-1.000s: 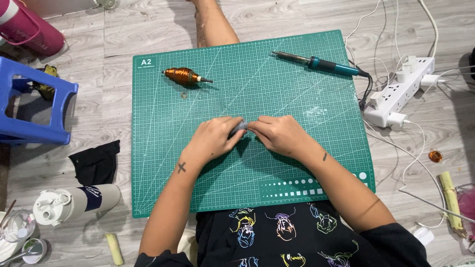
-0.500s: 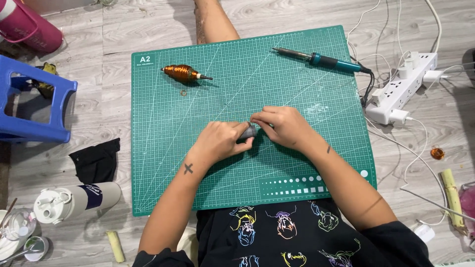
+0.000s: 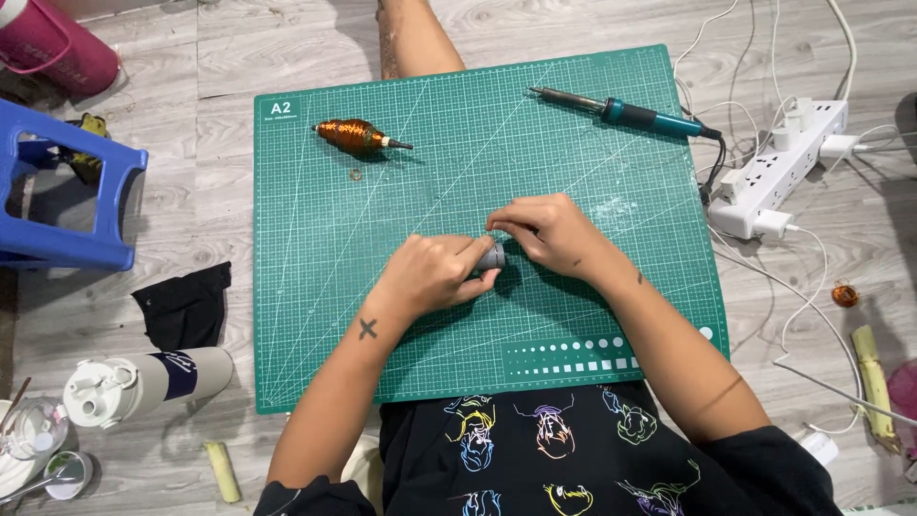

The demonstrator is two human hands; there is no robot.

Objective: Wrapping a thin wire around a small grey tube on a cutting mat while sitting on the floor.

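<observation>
Small grey cylinder [image 3: 493, 256] sits mid cutting mat [image 3: 315, 315], gripped in curled left hand [image 3: 435, 272] fingers. Right hand [image 3: 546, 232] fingertips pinch together at its top (contact point too small to resolve).

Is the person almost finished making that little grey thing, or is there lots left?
Hard to say exactly. Done: a copper wire coil already lies wound on the green mat. In hand: the left hand and right hand pinch a small grey cylinder between them. Left: the soldering iron lies untouched at the mat's far edge, so any soldering looks not yet done.
</observation>
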